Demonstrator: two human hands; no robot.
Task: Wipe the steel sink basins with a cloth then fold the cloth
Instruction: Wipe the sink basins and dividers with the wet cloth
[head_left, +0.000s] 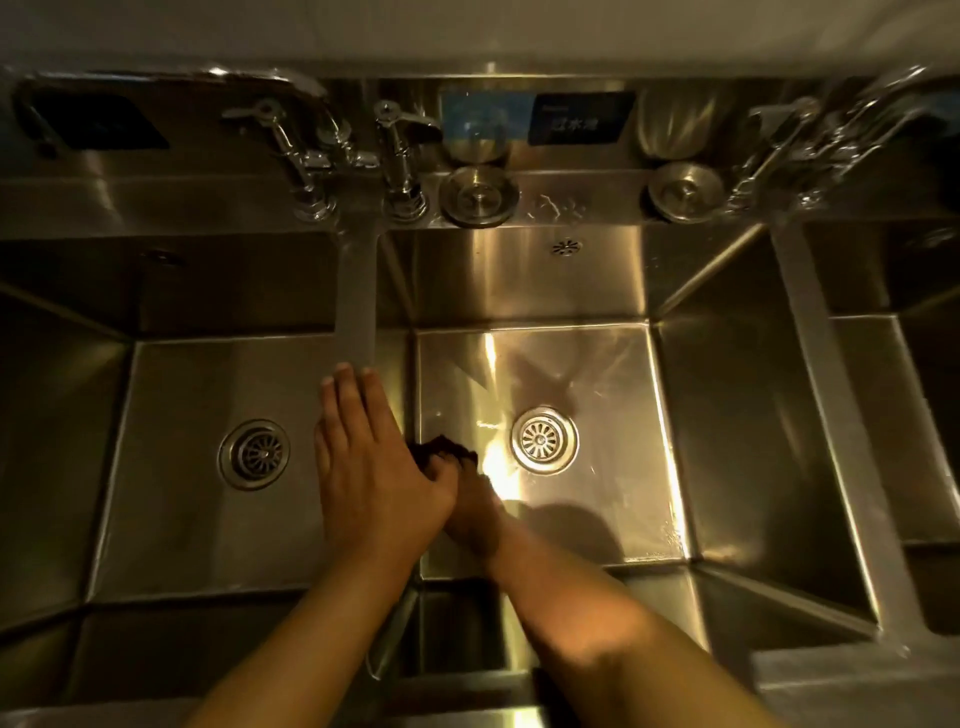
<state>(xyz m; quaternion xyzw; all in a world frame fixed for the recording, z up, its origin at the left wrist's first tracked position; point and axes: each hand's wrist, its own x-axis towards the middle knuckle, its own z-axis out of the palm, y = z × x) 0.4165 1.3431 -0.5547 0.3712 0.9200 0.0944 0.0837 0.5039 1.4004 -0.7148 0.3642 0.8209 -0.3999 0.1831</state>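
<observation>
My right hand grips the dark cloth on the middle basin floor, left hand flat-fingered on the divider; I judge wiping midway, folding undone.

I am looking down into what reads as a commercial kitchen's washing-up station. A long stainless steel sink unit runs from left to right with several deep square basins set side by side, which is more than a home would have. Two shiny chrome lever taps stand on the far ledge at the left, and more chrome pipework at the far right. Two round steel drain plugs rest on that ledge. On the steel splashback beyond hang a blue sign and a dark label with pale characters, the sort that marks each basin's use.
</observation>
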